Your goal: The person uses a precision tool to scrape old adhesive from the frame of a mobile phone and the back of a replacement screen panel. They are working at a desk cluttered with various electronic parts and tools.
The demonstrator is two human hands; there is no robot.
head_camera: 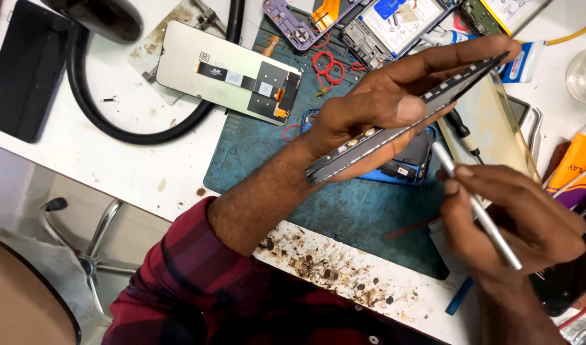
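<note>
A white table (pixel 114 153) carries a teal work mat (pixel 344 211) near its front edge, the edge itself stained and chipped. On the mat's back left corner lies a phone screen (pixel 226 73) face down, a black cable (pixel 95 115) curving just beside it. The left hand (pixel 376 108) is closed around a phone frame (pixel 405 118), held edge-on and tilted above the mat's middle, thumb pressed on its side. Under it a blue phone shell (pixel 411 163) rests on the mat. The right hand (pixel 516 223) pinches a slim metal tool (pixel 478 207) near the table's right edge, its tip close under the frame.
</note>
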